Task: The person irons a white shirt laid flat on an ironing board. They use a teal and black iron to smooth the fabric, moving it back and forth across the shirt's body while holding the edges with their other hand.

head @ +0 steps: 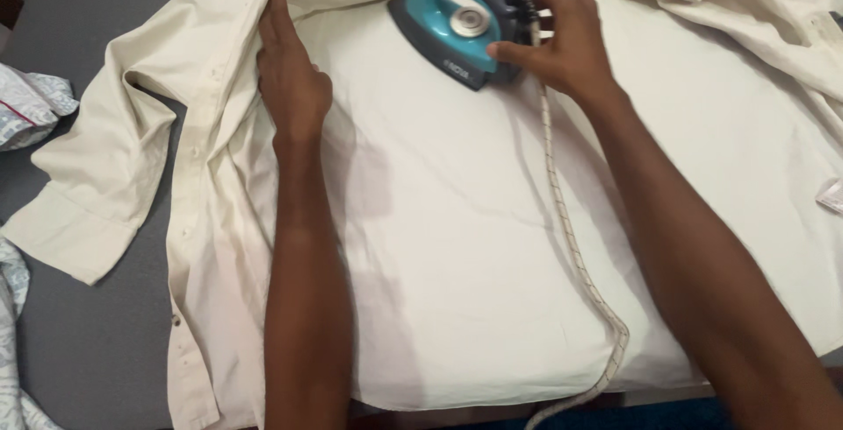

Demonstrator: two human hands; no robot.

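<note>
A cream shirt (pixel 457 219) lies spread flat in front of me, its placket and one sleeve hanging off to the left. A teal and dark grey iron (pixel 452 26) rests sole-down on the shirt's far part. My right hand (pixel 558 39) is closed on the rear of the iron's handle. A braided white cord (pixel 571 245) runs from the iron toward me along my right forearm. My left hand (pixel 290 70) lies flat, fingers together, pressing the shirt's folded front edge to the left of the iron.
The grey surface (pixel 105 333) shows at the left, under the shirt's sleeve (pixel 88 193). Patterned pale cloth (pixel 31 105) lies at the far left edge, with more at the bottom left corner. More cream fabric bunches at the upper right.
</note>
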